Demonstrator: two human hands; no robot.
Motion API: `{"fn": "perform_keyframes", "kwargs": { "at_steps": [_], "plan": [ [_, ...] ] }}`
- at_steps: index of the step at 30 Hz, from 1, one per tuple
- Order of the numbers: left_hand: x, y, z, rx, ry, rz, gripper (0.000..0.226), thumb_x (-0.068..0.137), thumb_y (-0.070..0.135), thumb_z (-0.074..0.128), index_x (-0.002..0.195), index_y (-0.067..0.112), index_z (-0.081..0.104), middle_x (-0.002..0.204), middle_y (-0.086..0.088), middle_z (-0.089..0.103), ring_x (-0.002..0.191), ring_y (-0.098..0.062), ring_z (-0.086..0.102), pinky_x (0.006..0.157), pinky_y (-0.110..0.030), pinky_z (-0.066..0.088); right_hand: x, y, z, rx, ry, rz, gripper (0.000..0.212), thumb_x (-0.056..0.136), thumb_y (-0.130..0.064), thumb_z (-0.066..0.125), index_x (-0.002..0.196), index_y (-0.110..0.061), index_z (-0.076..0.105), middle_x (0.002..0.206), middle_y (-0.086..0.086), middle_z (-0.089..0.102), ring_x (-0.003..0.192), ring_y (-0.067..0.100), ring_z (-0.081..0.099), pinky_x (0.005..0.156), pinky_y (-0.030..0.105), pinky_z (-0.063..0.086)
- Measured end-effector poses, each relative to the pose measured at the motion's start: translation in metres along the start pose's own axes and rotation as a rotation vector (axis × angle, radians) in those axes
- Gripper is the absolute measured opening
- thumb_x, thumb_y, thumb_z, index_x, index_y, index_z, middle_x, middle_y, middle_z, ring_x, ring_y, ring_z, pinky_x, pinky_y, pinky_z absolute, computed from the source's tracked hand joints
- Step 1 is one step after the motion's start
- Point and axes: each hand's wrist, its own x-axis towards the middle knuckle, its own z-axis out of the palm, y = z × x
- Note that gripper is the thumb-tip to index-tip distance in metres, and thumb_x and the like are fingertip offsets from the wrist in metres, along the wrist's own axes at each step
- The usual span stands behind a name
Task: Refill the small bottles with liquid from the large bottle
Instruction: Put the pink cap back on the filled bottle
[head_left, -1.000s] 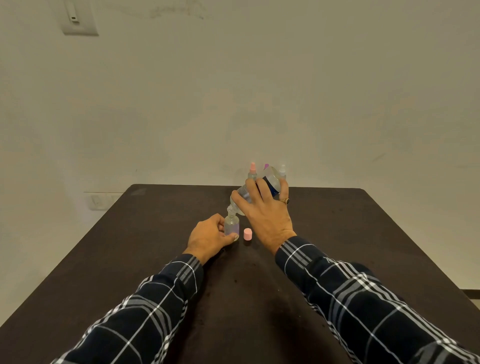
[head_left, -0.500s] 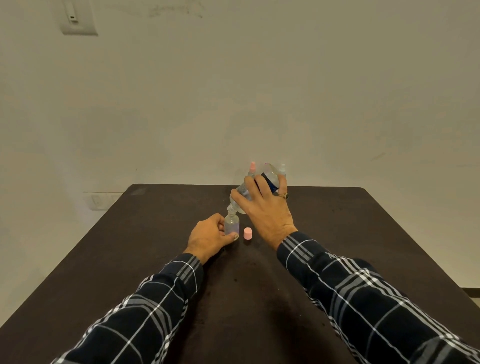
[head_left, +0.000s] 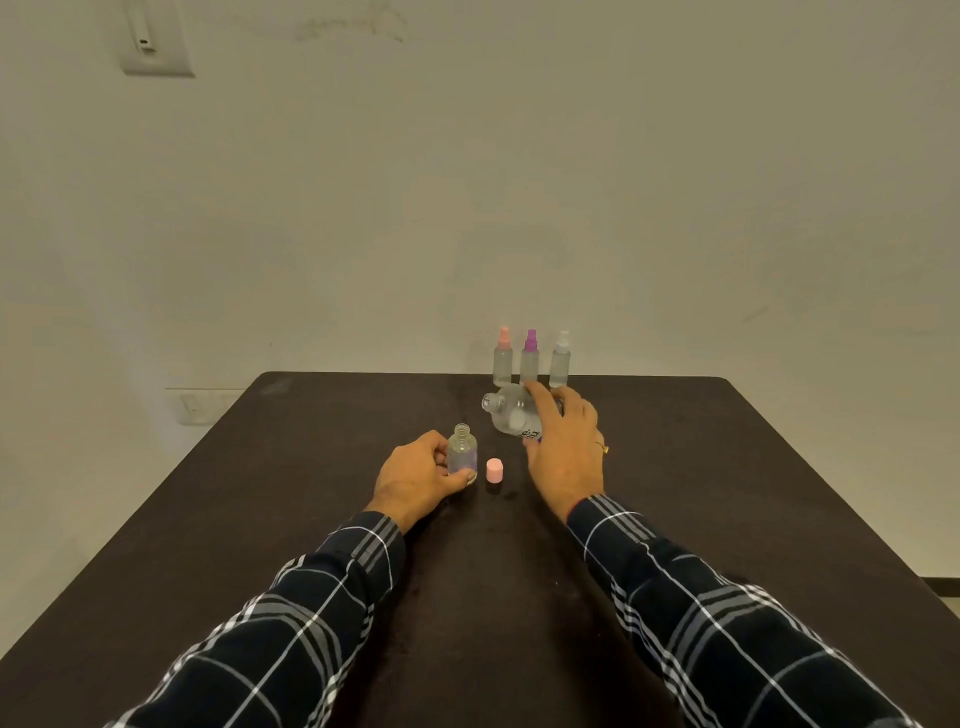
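Guide: Since the earlier frame, your right hand (head_left: 566, 452) has drawn the large bottle (head_left: 511, 418) back from the neck of the small bottle (head_left: 462, 457). The two mouths are now apart. The large bottle lies to the right of the small one and slightly farther away.

Checker: Confirm your grips. Your right fingers curl over the body of the large bottle and grasp it. Your left hand (head_left: 421, 475) wraps around the small bottle, thumb near its base, and keeps it upright on the table (head_left: 260, 519).

Guide: Step in hand, as a judgement: the pour into this bottle is finished or paused. The liquid level in the small bottle is too faint to read.

Checker: Note the orientation. The long axis of the large bottle runs nearly level, left to right. Its open mouth points left and tilts slightly upward. Whether it rests on the table or hangs above it cannot be told.

Guide: The next move calls for standing the large bottle upright before you release it, so that nothing runs out. Then take the pink cap (head_left: 494, 470), just right of the small bottle, and close the threaded neck. Three spray bottles (head_left: 530, 361) stand at the far edge.
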Motion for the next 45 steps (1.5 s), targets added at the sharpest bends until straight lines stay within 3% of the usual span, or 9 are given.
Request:
{"fn": "perform_keyframes", "kwargs": {
  "at_steps": [10, 20, 25, 28, 31, 33, 36, 42, 45],
  "plan": [
    [0.001, -0.001, 0.002, 0.017, -0.002, -0.004, 0.037, 0.077, 0.049, 0.082, 0.101, 0.032, 0.059, 0.091, 0.013, 0.070, 0.084, -0.002, 0.067, 0.085, -0.035, 0.059, 0.007, 0.017, 0.007, 0.403, -0.014, 0.113, 0.076, 0.084, -0.016, 0.076, 0.148, -0.028, 0.036, 0.144, 0.006, 0.045, 0.133, 0.026, 0.046, 0.108, 0.041, 0.042],
    [0.001, -0.002, 0.001, 0.007, 0.007, 0.000, 0.038, 0.076, 0.052, 0.082, 0.101, 0.031, 0.060, 0.091, 0.013, 0.071, 0.084, -0.004, 0.068, 0.084, -0.036, 0.059, 0.012, 0.043, -0.002, 0.602, -0.009, 0.298, 0.074, 0.087, -0.025, 0.072, 0.148, -0.032, 0.030, 0.137, 0.002, 0.054, 0.126, 0.026, 0.053, 0.103, 0.048, 0.048],
    [0.000, -0.001, 0.002, 0.003, 0.009, -0.006, 0.039, 0.078, 0.050, 0.082, 0.103, 0.029, 0.060, 0.093, 0.013, 0.070, 0.085, -0.005, 0.067, 0.085, -0.035, 0.059, 0.013, 0.056, -0.001, 0.604, -0.172, 0.318, 0.078, 0.088, -0.027, 0.073, 0.151, -0.024, 0.028, 0.145, 0.004, 0.049, 0.134, 0.028, 0.048, 0.109, 0.049, 0.043],
    [-0.001, 0.000, 0.002, 0.013, 0.021, -0.005, 0.037, 0.078, 0.048, 0.082, 0.102, 0.028, 0.060, 0.091, 0.012, 0.069, 0.083, -0.004, 0.066, 0.083, -0.033, 0.059, 0.000, 0.051, -0.008, 0.344, 0.053, 0.405, 0.081, 0.084, -0.049, 0.072, 0.148, -0.020, 0.032, 0.146, 0.006, 0.043, 0.131, 0.027, 0.048, 0.104, 0.051, 0.046],
    [-0.001, 0.002, 0.001, 0.013, 0.008, -0.008, 0.038, 0.079, 0.048, 0.081, 0.104, 0.028, 0.060, 0.092, 0.012, 0.068, 0.084, -0.004, 0.065, 0.083, -0.031, 0.058, -0.021, 0.035, -0.011, 0.245, 0.320, 0.230, 0.040, 0.089, -0.048, 0.061, 0.120, -0.025, 0.052, 0.115, -0.001, 0.058, 0.102, 0.017, 0.060, 0.086, 0.042, 0.055],
    [-0.003, 0.002, 0.000, 0.006, 0.012, -0.008, 0.038, 0.079, 0.047, 0.081, 0.104, 0.028, 0.060, 0.092, 0.012, 0.069, 0.085, -0.004, 0.065, 0.082, -0.031, 0.057, -0.024, 0.023, -0.001, 0.317, 0.084, 0.052, 0.021, 0.093, -0.039, 0.060, 0.112, -0.030, 0.056, 0.102, -0.008, 0.061, 0.091, 0.009, 0.062, 0.081, 0.037, 0.057],
    [-0.004, 0.004, 0.001, 0.008, 0.028, -0.005, 0.035, 0.079, 0.047, 0.082, 0.100, 0.029, 0.060, 0.088, 0.012, 0.069, 0.081, -0.002, 0.065, 0.079, -0.029, 0.057, -0.020, 0.006, 0.019, 0.205, -0.311, -0.094, 0.040, 0.094, -0.035, 0.062, 0.132, -0.027, 0.055, 0.119, -0.005, 0.061, 0.109, 0.011, 0.060, 0.094, 0.032, 0.052],
    [-0.003, 0.002, 0.001, 0.003, 0.021, -0.006, 0.037, 0.076, 0.050, 0.082, 0.099, 0.031, 0.060, 0.089, 0.012, 0.071, 0.083, -0.003, 0.067, 0.083, -0.034, 0.059, -0.005, -0.014, 0.032, 0.050, -0.387, -0.067, 0.030, 0.093, -0.029, 0.064, 0.123, -0.026, 0.066, 0.122, 0.001, 0.066, 0.114, 0.021, 0.059, 0.098, 0.039, 0.050],
    [-0.003, 0.001, 0.002, 0.009, 0.014, -0.010, 0.038, 0.076, 0.050, 0.082, 0.101, 0.032, 0.060, 0.091, 0.012, 0.071, 0.084, -0.004, 0.067, 0.084, -0.036, 0.059, -0.004, -0.019, 0.030, 0.398, -0.233, -0.001, 0.031, 0.093, -0.020, 0.065, 0.124, -0.022, 0.064, 0.115, -0.002, 0.067, 0.102, 0.008, 0.062, 0.093, 0.027, 0.052]
  ]
}}
